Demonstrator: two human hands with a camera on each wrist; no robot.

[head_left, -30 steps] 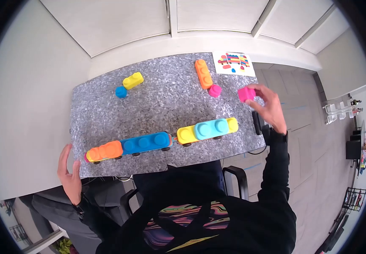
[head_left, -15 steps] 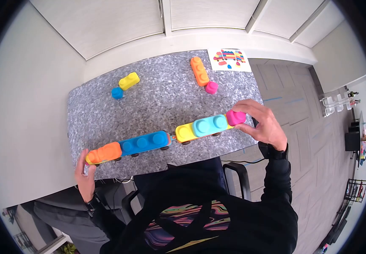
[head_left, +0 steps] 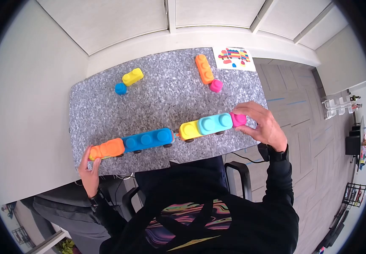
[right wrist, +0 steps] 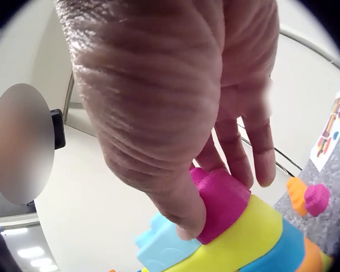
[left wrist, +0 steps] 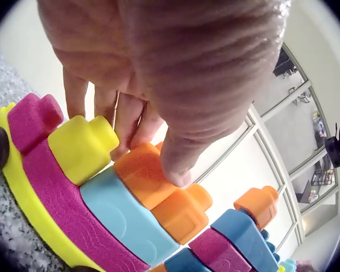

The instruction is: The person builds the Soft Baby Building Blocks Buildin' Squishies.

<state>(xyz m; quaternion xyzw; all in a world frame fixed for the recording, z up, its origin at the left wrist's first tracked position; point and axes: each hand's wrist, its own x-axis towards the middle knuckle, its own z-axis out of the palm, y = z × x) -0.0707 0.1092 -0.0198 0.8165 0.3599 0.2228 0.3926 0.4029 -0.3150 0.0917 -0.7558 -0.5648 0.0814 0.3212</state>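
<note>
A train of toy building blocks [head_left: 147,139] on wheels stretches along the table's near side. At its right end, my right hand [head_left: 267,127] pinches a pink block [head_left: 239,120] between thumb and fingers. In the right wrist view that pink block [right wrist: 224,204] sits on a yellow block [right wrist: 260,226], next to a light blue block [right wrist: 164,246]. My left hand [head_left: 90,180] is around the train's left end. The left wrist view shows its thumb against an orange block [left wrist: 144,178], fingers on the far side; a yellow block [left wrist: 82,147] and a pink block [left wrist: 34,122] stand nearby.
Toward the back left lie a loose yellow block [head_left: 133,77] and a blue one [head_left: 120,88]. An orange block [head_left: 204,69] and another pink block [head_left: 216,86] lie at the back right, near a picture card [head_left: 234,58]. A chair armrest [head_left: 238,178] stands below the table edge.
My right hand has brought the pink block down and left onto the train's right end. My left hand has moved in from beside the table to the train's left end.
</note>
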